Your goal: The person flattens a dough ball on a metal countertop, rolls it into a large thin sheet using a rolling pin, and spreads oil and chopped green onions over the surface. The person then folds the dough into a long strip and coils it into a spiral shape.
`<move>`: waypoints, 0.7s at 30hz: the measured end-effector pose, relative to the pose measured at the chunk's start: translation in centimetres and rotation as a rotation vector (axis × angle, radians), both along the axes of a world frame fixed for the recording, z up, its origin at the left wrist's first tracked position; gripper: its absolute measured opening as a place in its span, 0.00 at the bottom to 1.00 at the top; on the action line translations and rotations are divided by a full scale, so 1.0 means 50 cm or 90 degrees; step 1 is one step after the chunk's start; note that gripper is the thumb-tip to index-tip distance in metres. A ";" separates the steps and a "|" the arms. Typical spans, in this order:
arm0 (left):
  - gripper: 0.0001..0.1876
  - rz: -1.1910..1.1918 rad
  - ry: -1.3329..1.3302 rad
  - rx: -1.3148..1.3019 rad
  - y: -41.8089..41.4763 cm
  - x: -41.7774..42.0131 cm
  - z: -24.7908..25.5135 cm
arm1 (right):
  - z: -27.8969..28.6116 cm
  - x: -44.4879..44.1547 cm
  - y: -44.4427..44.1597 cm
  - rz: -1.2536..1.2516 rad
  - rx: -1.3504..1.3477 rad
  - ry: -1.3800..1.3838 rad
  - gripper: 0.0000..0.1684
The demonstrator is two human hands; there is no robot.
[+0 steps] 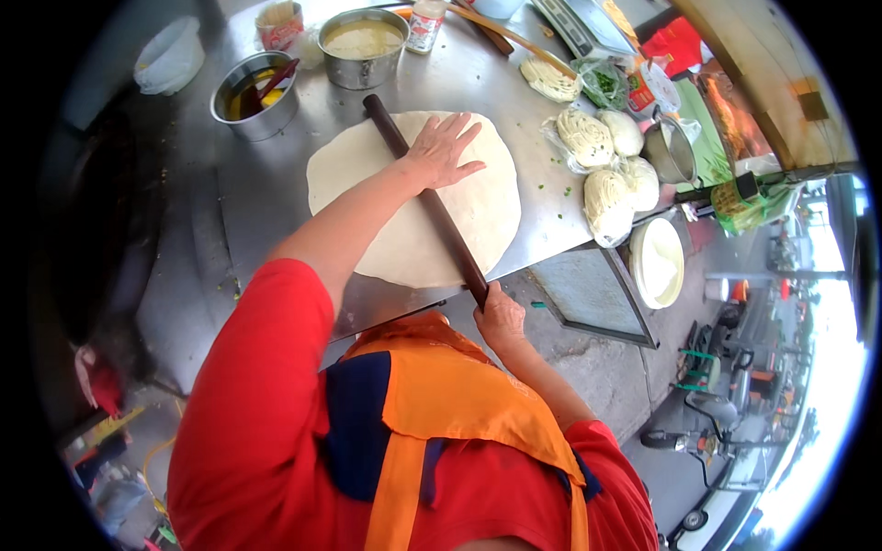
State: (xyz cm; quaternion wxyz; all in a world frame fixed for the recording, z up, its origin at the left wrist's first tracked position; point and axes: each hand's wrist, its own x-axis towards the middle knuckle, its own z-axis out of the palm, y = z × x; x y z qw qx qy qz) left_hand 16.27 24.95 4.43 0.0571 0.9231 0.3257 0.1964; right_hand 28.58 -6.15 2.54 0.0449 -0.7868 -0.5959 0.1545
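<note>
A wide, thin sheet of dough (351, 179) lies on the metal table, its near edge close to the table's front edge. A dark wooden rolling pin (451, 237) crosses it diagonally, with both ends past the dough. My left hand (444, 153) is flat with spread fingers, its heel and wrist over the pin and its fingers above the dough; whether the fingertips touch the dough I cannot tell. The pin's near end, beyond the table edge, is gripped in my right hand (501, 317).
Beyond the dough stand a metal pot with dark oil (251, 96) and a pot of pale liquid (365, 48). Coiled dough pieces (586, 138) in plastic bags sit at right, near a bag of chopped greens (603, 82) and a scale (586, 31). A white bucket (657, 263) stands lower right.
</note>
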 end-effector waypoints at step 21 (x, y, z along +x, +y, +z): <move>0.35 -0.064 0.026 -0.057 -0.217 -0.499 0.021 | 0.043 -0.209 0.006 -0.004 -0.092 0.405 0.23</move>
